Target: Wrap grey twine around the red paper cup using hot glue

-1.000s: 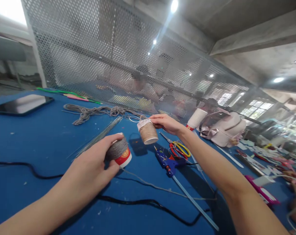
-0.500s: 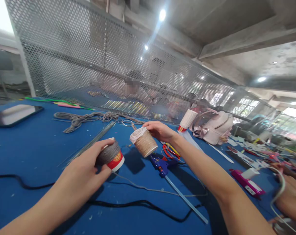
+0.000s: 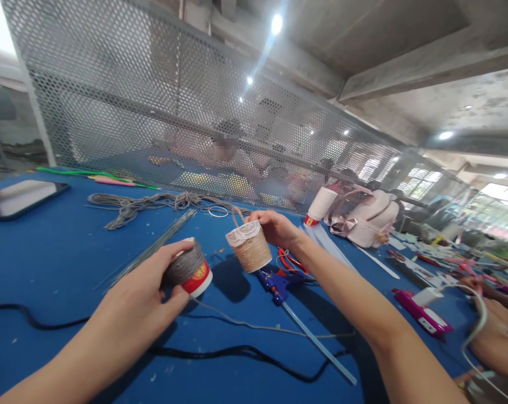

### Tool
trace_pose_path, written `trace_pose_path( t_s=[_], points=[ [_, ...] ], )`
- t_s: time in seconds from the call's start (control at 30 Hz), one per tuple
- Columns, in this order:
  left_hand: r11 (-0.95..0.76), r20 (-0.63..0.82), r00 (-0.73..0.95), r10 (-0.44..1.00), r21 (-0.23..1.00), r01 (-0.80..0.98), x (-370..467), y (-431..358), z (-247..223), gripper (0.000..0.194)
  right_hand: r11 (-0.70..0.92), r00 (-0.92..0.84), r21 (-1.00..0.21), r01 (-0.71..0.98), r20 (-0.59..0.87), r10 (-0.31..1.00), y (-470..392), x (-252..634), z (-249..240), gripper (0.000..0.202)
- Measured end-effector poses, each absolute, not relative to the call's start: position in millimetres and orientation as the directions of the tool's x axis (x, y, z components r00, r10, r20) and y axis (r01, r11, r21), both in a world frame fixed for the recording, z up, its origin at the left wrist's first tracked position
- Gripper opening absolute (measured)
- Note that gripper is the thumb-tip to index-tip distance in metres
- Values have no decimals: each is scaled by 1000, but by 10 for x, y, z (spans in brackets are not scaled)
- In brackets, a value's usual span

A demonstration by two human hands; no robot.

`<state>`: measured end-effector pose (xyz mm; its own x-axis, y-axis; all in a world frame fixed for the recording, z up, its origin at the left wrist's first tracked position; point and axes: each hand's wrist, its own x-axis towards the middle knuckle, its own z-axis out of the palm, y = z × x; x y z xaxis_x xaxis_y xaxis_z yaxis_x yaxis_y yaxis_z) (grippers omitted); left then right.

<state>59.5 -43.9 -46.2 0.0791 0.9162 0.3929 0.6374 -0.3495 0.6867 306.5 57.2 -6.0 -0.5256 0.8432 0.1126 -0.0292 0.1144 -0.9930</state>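
My left hand (image 3: 153, 292) is closed around a red-and-white paper cup (image 3: 200, 278), its upper part wound with grey cord. A loose grey strand (image 3: 245, 324) trails from that cup to the right across the table. My right hand (image 3: 275, 227) grips a second cup (image 3: 250, 252), wound in tan twine, with white lace round its top and a twine loop standing up. This cup is held tilted above the table. Just under it lies a blue glue gun (image 3: 277, 285) with a clear glue stick (image 3: 319, 342) sticking out. Red-handled pliers (image 3: 288, 261) are partly hidden behind my right forearm.
Grey cord (image 3: 140, 205) lies bundled at the back, near thin wires (image 3: 161, 238). A phone (image 3: 24, 197) is at far left. Stacked cups (image 3: 321, 205) and a pink backpack (image 3: 365, 219) stand right. A black cable (image 3: 220, 352) crosses the front; another person's hand (image 3: 495, 317) is near a power strip (image 3: 422, 313).
My right hand has moved slightly right and turned the twine-wound cup more upright, so its loop shows more clearly. My left hand and the grey-wound cup are nearly unchanged.
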Motion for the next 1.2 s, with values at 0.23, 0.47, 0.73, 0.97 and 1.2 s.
trace_pose_path(
  t_s=[0.23,0.47,0.73,0.97,1.2],
  points=[
    [-356,400,78,913,688,633,587,-432,-480,57,171,-544,-985,-38,164,823,575,3062,-94,14],
    [-365,420,78,904,667,650,584,-471,-471,56,324,-481,-943,79,249,841,659,3093,-141,16],
    [-409,457,109,883,633,657,575,-433,-574,53,492,-332,-753,438,373,866,942,3061,-271,8],
    [-419,460,114,881,646,638,604,-436,-545,50,434,-245,-703,563,359,900,928,3034,-259,15],
    [-434,478,103,872,660,613,612,-552,-384,49,283,-177,-873,396,230,957,95,2793,-104,8]
  ],
)
